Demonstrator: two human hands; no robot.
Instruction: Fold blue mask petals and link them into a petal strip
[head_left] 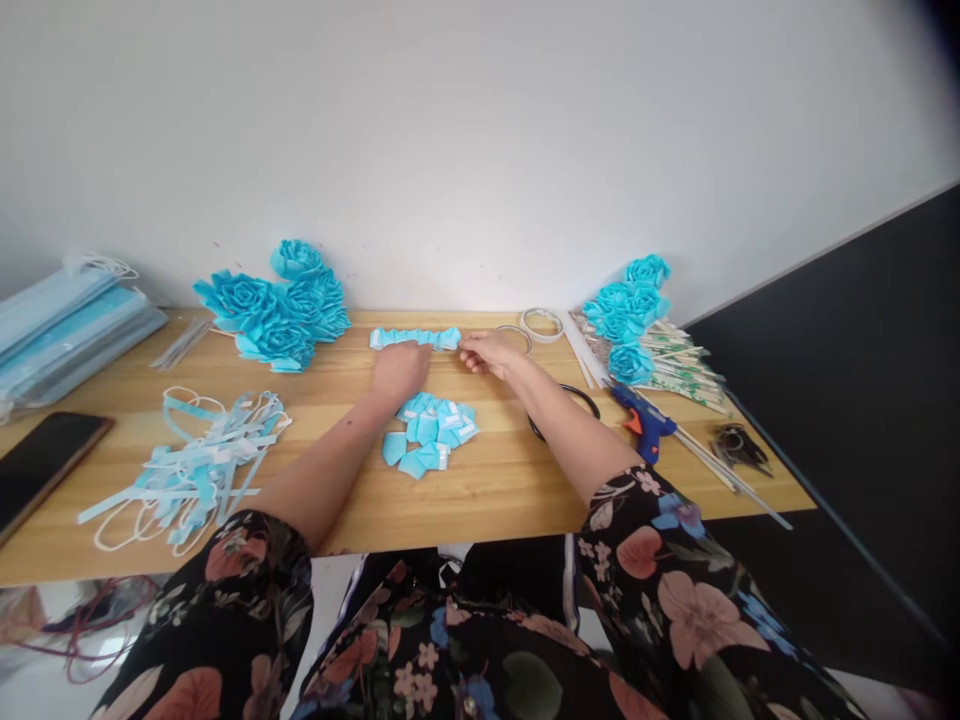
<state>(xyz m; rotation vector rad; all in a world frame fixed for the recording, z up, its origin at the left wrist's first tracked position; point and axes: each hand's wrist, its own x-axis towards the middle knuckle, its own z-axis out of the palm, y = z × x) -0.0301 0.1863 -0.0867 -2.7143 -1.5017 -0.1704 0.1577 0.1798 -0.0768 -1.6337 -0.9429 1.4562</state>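
A row of folded light-blue fabric pieces (414,337), shaped like petals, lies near the back of the wooden table. My left hand (403,370) rests at the row's near edge, knuckles up and fingers curled; its fingertips are mostly hidden. At the row's right end is my right hand (487,353), thumb and index finger brought together in a pinch. Whatever sits between them is too small to make out. Just below the hands lies a loose pile of cut light-blue pieces (431,430), some with white edges.
Blue fabric roses (289,305) stand back left, more roses (630,310) back right. Leftward lie face masks (67,330), a phone (49,465) and strips with ear loops (199,465). Rightward are tape rolls (541,324), a blue glue gun (646,425) and sticks (724,465).
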